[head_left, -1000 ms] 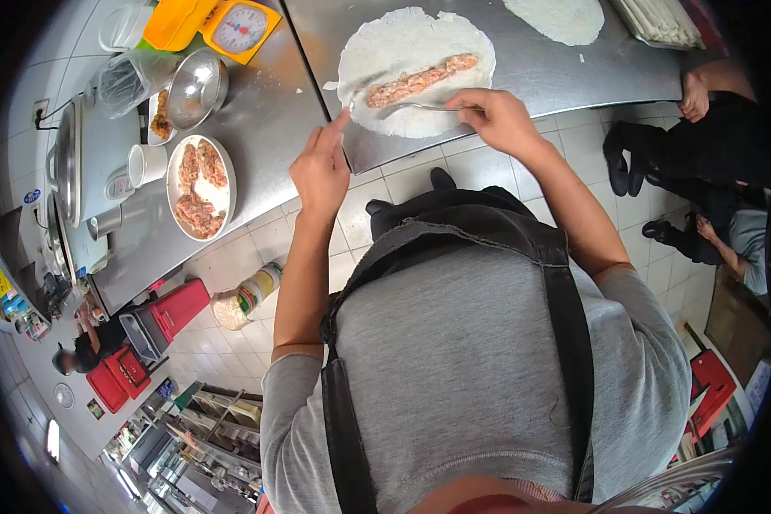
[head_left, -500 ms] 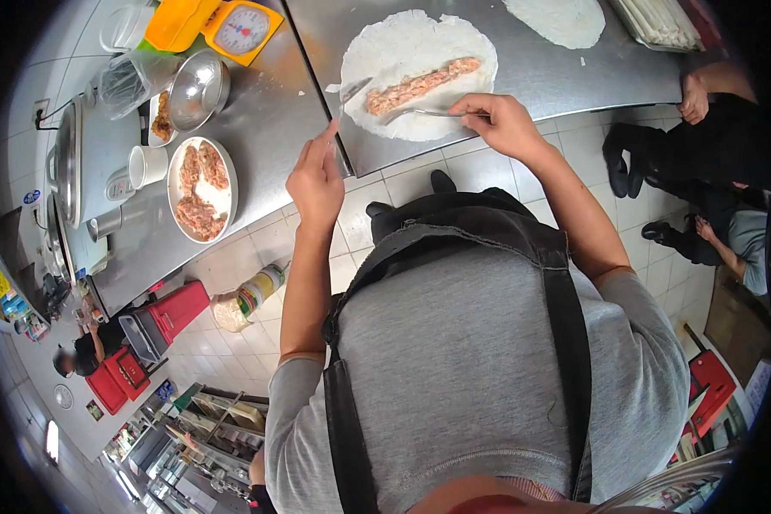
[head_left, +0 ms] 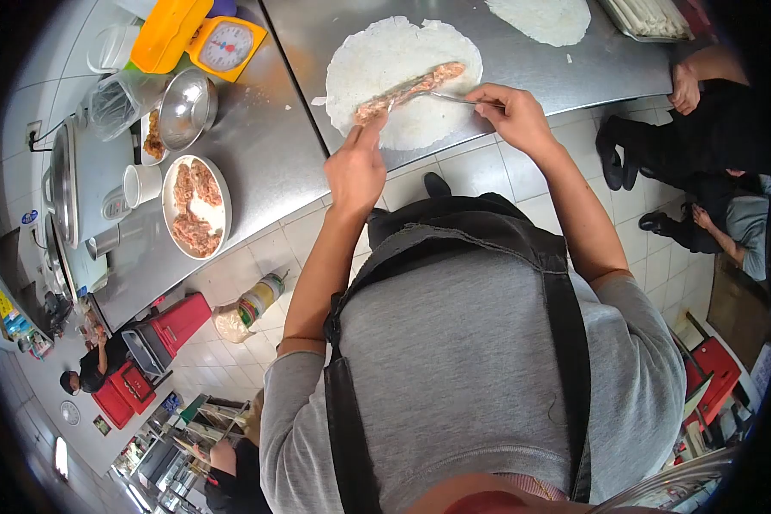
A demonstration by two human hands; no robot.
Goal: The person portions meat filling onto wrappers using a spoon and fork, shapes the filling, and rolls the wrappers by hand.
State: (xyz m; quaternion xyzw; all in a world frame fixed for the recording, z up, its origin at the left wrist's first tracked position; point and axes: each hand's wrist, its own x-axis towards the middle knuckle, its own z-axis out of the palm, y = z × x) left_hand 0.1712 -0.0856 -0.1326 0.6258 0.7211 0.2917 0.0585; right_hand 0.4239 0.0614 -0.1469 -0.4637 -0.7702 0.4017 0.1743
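On the steel table lies a thin round white wrapper sheet point(head_left: 360, 64), with a long strip of pinkish minced filling point(head_left: 441, 75) across it. My left hand point(head_left: 357, 171) is closed on a flat-bladed metal knife point(head_left: 391, 106), its blade at the strip's near side and partly hidden by my fingers. Pinched in my right hand point(head_left: 516, 118) is a thin-handled metal utensil point(head_left: 458, 98), fork or spoon, its tip against the filling. A white bowl point(head_left: 224, 231) of the same mince stands to the left of my left hand.
A second wrapper sheet point(head_left: 544, 19) lies farther back, near a tray of white rolls point(head_left: 647, 19). At left are a steel bowl point(head_left: 188, 107), a yellow scale point(head_left: 248, 53), a white cup point(head_left: 142, 186) and a plastic bag point(head_left: 120, 103). Another person's hand point(head_left: 684, 89) rests at the table's right edge.
My left hand has moved right and forward, bringing the knife from the wrapper's left side onto the filling. My right hand has shifted slightly right, its utensil tip moving along the strip.
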